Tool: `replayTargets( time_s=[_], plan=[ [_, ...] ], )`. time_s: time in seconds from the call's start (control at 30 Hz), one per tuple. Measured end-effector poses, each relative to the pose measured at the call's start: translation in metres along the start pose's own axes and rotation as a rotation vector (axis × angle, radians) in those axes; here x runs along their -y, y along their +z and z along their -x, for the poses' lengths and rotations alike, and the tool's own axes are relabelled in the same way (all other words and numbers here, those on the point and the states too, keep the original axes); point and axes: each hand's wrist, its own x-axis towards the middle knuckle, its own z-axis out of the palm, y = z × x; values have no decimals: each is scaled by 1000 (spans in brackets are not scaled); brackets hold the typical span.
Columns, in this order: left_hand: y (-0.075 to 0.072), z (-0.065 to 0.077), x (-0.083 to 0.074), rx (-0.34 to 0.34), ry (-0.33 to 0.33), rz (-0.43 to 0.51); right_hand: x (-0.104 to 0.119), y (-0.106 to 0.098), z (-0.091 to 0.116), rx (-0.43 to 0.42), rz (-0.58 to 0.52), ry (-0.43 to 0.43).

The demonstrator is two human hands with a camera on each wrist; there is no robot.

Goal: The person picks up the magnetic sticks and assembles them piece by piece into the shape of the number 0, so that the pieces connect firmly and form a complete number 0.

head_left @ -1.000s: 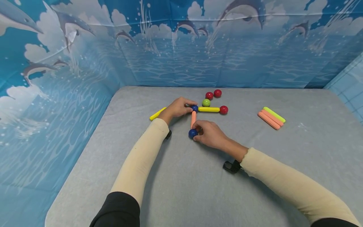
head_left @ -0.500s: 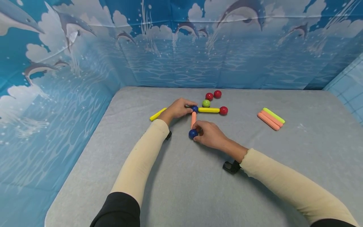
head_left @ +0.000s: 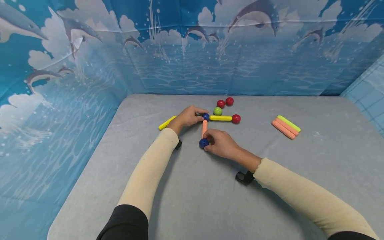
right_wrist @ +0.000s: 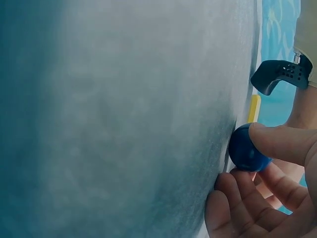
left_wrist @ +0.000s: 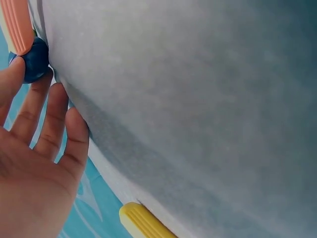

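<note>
An L of sticks and balls lies on the grey cloth. At its corner is a blue ball (head_left: pixel 205 117), which my left hand (head_left: pixel 189 116) pinches between thumb and fingers. A yellow stick (head_left: pixel 220 118) runs right from it to a red ball (head_left: pixel 236 119). Toward me runs an orange stick (head_left: pixel 204 128), ending at a second blue ball (head_left: pixel 204 143). My right hand (head_left: pixel 222 143) grips that nearer ball with thumb and fingertips. In the right wrist view the thumb lies over this blue ball (right_wrist: pixel 246 148); the left wrist view shows the orange stick (left_wrist: pixel 17 25) against the corner ball.
Behind the L sit a green ball (head_left: pixel 217 111) and two red balls (head_left: pixel 220 104). Off to the right lie two orange sticks (head_left: pixel 283 129) beside a yellow-green stick (head_left: pixel 289 123). Another yellow stick (head_left: pixel 166 123) lies left of my left hand. A dolphin-print curtain (head_left: pixel 180 66) hangs behind.
Both hands keep their holds on the two blue balls and the L stays as it was. The whole head view has shifted slightly, with the table a little lower.
</note>
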Motion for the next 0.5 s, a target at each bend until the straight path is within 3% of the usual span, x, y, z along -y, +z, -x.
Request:
replayTargets(
  time_s=[0.23, 0.5],
  plan=[
    [1, 0, 2, 1, 3, 14, -7, -7, 2, 25, -38, 28],
    [2, 0, 2, -10, 3, 5, -33, -33, 10, 7, -69, 82]
  ],
)
